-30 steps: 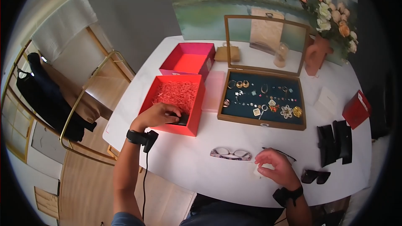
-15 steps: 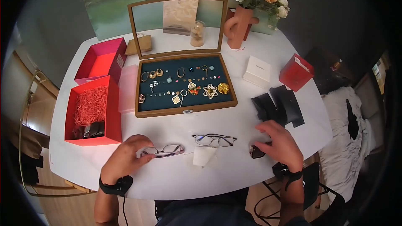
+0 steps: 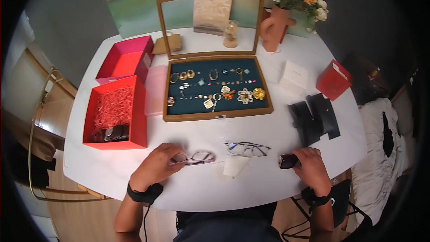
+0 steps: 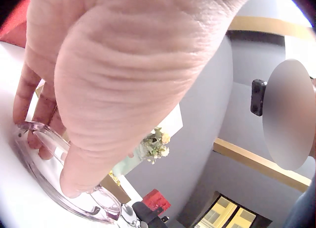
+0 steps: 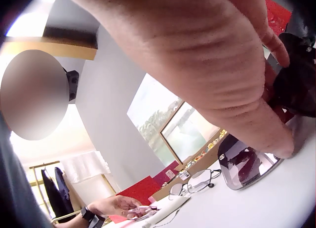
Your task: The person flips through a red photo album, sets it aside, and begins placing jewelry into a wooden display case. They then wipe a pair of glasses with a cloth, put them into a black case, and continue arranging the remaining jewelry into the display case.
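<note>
My left hand (image 3: pixel 156 166) pinches the left end of a pair of eyeglasses (image 3: pixel 199 157) with a clear pinkish frame, lying near the table's front. Seen from the left wrist, the thumb lies across the front of the eyeglasses (image 4: pixel 54 188) with the fingers behind. My right hand (image 3: pixel 312 168) has its thumb and fingers around dark sunglasses (image 3: pixel 287 162); one tinted lens shows beyond the thumb in the right wrist view, the rest partly hidden. Between the hands lie thin-rimmed eyeglasses (image 3: pixel 253 149) and a white cloth (image 3: pixel 235 166).
At the left, a red box (image 3: pixel 138 125) holds shredded paper and dark sunglasses (image 3: pixel 115 132); a magenta box (image 3: pixel 145 62) stands behind. An open jewellery case (image 3: pixel 210 115) sits centrally. Black cases (image 3: pixel 323 114), a white box (image 3: pixel 293 77) and a red box (image 3: pixel 334 80) stand right.
My left hand has left a dark object in the red box and come to the pinkish eyeglasses. The right hand has moved off the white cloth and closed around the sunglasses. The head view has turned.
</note>
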The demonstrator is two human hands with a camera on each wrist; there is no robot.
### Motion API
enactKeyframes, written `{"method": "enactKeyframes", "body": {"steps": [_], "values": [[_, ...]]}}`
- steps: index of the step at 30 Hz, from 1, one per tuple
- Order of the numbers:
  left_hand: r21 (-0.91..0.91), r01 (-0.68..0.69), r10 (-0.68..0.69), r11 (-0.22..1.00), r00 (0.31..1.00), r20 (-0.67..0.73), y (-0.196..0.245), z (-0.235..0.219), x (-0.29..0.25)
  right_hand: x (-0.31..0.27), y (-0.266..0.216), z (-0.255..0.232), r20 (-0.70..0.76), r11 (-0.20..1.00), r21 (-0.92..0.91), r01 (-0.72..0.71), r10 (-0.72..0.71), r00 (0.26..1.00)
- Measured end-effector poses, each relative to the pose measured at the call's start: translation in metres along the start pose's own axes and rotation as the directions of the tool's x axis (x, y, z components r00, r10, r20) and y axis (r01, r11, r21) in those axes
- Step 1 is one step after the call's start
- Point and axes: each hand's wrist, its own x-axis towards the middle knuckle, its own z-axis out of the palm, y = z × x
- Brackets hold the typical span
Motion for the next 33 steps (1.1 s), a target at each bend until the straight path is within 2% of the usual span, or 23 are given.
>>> {"method": "enactKeyframes", "body": {"steps": [4,8,11,13,14,15,16,18,19,21,22,23,24,25,26,27,28,30,32,33], "values": [[0.007,-0.002,0.002,1.0,1.0,-0.025,0.002,0.001,0.0,0.01,-0.015,0.012,-0.113,0.99,-0.002,0.139,-0.138,0.984],[-0.006,0.016,-0.016,1.0,1.0,-0.012,0.001,0.001,0.0,0.02,-0.028,0.02,-0.132,0.976,0.091,0.197,-0.184,0.974],[-0.012,-0.002,0.002,1.0,1.0,-0.007,0.0,0.001,-0.001,0.023,-0.021,0.026,-0.078,0.98,0.131,0.15,-0.141,0.987],[-0.008,0.034,-0.034,0.999,0.999,-0.016,0.003,0.0,-0.003,0.021,-0.021,0.021,-0.107,0.977,0.144,0.154,-0.139,0.984],[-0.032,0.019,-0.022,0.999,0.996,-0.085,0.007,0.002,-0.005,0.019,-0.021,0.018,-0.093,0.967,0.217,0.134,-0.116,0.989],[-0.037,0.0,-0.003,0.999,0.997,-0.081,0.013,0.001,-0.004,0.017,-0.021,0.015,-0.079,0.951,0.289,0.112,-0.093,0.993],[-0.031,-0.048,0.042,0.998,0.985,-0.166,0.02,-0.001,-0.004,0.015,-0.023,0.01,-0.08,0.935,0.333,0.12,-0.099,0.992],[-0.011,-0.11,0.102,0.994,0.955,-0.279,0.03,-0.001,-0.001,0.012,-0.034,-0.003,-0.051,0.924,0.36,0.132,-0.122,0.991],[-0.011,-0.119,0.111,0.993,0.955,-0.274,0.039,0.002,-0.002,0.01,-0.041,-0.009,-0.016,0.906,0.395,0.153,-0.16,0.987],[-0.392,-0.068,0.021,0.917,0.992,-0.123,0.069,0.013,-0.002,0.01,-0.059,-0.016,-0.037,0.893,0.348,0.284,-0.289,0.956],[-0.464,-0.017,0.028,0.885,0.999,0.016,0.087,0.017,-0.001,0.011,-0.069,-0.018,-0.097,0.872,0.346,0.347,-0.335,0.937],[-0.525,0.043,0.045,0.85,0.987,0.154,0.102,0.023,0.001,0.012,-0.078,-0.019,-0.156,0.847,0.34,0.409,-0.378,0.913],[-0.584,0.009,0.149,0.812,0.964,0.221,0.105,0.033,0.006,0.015,-0.085,-0.016,-0.161,0.848,0.338,0.408,-0.375,0.913],[-0.604,-0.011,0.18,0.797,0.959,0.22,0.11,0.043,0.008,0.017,-0.092,-0.013,-0.215,0.827,0.304,0.474,-0.425,0.879],[-0.569,-0.138,0.258,0.811,0.957,0.136,0.114,0.049,0.012,0.017,-0.095,-0.011,-0.266,0.801,0.266,0.536,-0.473,0.84],[-0.522,-0.262,0.337,0.812,0.94,0.053,0.114,0.054,0.015,0.018,-0.096,-0.01,-0.269,0.803,0.265,0.535,-0.471,0.84],[-0.52,-0.262,0.338,0.813,0.94,0.055,0.11,0.058,0.017,0.018,-0.097,-0.009,-0.27,0.799,0.264,0.541,-0.477,0.836],[-0.541,-0.162,0.28,0.825,0.949,0.143,0.099,0.063,0.016,0.018,-0.099,-0.007,-0.273,0.785,0.273,0.557,-0.492,0.827],[-0.55,-0.16,0.276,0.82,0.952,0.135,0.102,0.061,0.013,0.015,-0.095,-0.008,-0.167,0.806,0.316,0.5,-0.471,0.866],[-0.567,-0.171,0.289,0.806,0.949,0.126,0.104,0.06,0.012,0.015,-0.091,-0.006,-0.168,0.796,0.327,0.51,-0.482,0.86]]}}
